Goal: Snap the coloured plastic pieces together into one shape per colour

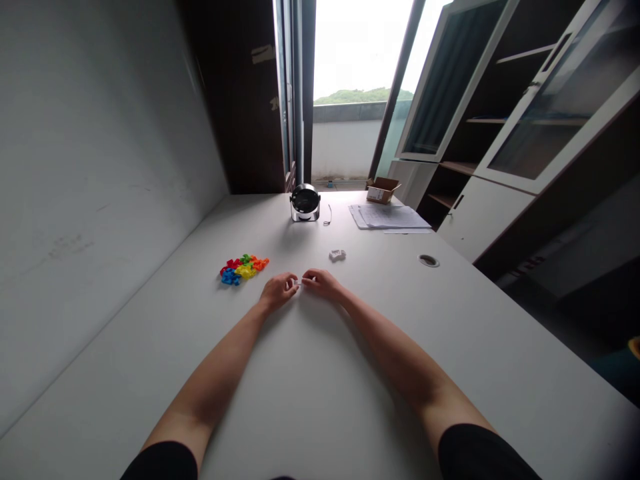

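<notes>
Fingertips of the left hand (280, 291) and right hand (323, 283) pinch a small white piece (299, 283) from opposite sides; it lies directly between them, neither hand nearer, its long axis indiscernible.

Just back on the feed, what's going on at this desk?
A person's left hand and right hand are close together, seemingly pinching a small white piece between them, too small to make out. A pile of coloured pieces lies on the white table to the left, and more white pieces lie just beyond the right hand.
</notes>
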A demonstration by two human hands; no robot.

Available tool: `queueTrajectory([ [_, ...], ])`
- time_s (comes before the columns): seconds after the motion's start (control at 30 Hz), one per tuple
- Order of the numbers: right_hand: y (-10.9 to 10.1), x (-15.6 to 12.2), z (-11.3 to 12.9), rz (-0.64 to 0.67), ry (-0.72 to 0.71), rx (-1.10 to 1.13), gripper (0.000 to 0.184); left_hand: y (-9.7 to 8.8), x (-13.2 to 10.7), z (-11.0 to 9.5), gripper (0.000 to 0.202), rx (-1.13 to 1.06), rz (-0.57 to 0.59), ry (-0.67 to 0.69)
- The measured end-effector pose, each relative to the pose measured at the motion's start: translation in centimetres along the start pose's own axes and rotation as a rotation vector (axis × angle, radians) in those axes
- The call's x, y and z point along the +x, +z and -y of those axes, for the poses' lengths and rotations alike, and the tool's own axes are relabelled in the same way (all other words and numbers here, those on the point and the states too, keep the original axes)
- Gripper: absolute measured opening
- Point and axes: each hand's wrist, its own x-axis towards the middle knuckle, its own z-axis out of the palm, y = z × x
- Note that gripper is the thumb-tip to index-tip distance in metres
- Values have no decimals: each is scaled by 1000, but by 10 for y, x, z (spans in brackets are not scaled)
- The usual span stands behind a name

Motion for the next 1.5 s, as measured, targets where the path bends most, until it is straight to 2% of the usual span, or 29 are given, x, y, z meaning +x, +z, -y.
queueTrajectory([
  [0.37, -1, 0, 2, -19, 37, 28, 27, 5, 3, 7, 21, 27, -42, 18],
  [0.57, -4, -2, 4, 40, 19, 104, 35, 5, 3, 9, 23, 33, -57, 8],
  [1.23, -3, -3, 4, 52, 14, 114, 37, 4, 3, 10, 25, 33, -31, 24],
  [1.5, 2, -3, -2, -33, -41, 21, 32, 6, 3, 13, 24, 23, -36, 47],
])
